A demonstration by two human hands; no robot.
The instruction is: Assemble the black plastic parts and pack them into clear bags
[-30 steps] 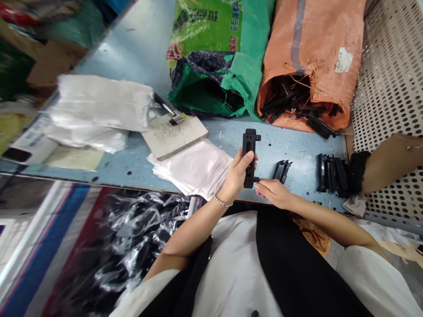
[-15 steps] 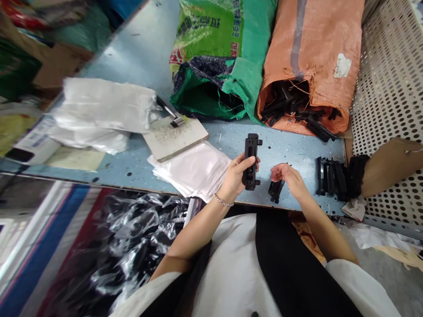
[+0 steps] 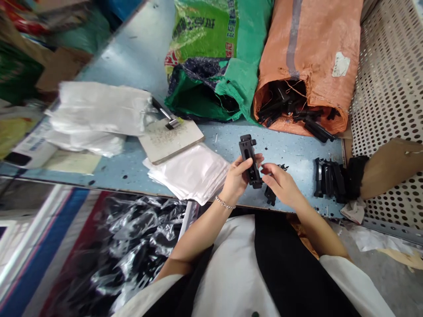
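A long black plastic part (image 3: 246, 149) with a slot down its middle and small side lugs is gripped in my left hand (image 3: 235, 179), thumb across its face. It tilts slightly, its top end leaning left. My right hand (image 3: 283, 185) is at the part's lower right side, thumb and fingers bent together in a pinch; anything small between them is hidden. Under the right hand, a black piece (image 3: 271, 197) lies on the blue table (image 3: 214, 132), partly covered by the hand. Farther right, several similar black parts (image 3: 330, 178) lie side by side.
An orange woven sack (image 3: 320, 53) holding black parts and a green sack (image 3: 246, 83) lie open at the back. White plastic bags (image 3: 194, 171), a board (image 3: 172, 141) with a metal-ended tool (image 3: 172, 123), and more bags (image 3: 102, 108) sit left. A perforated panel (image 3: 386, 97) borders the right.
My right hand has moved left from above the black piece to the side of the held part. The part has tipped from upright to a slight lean.
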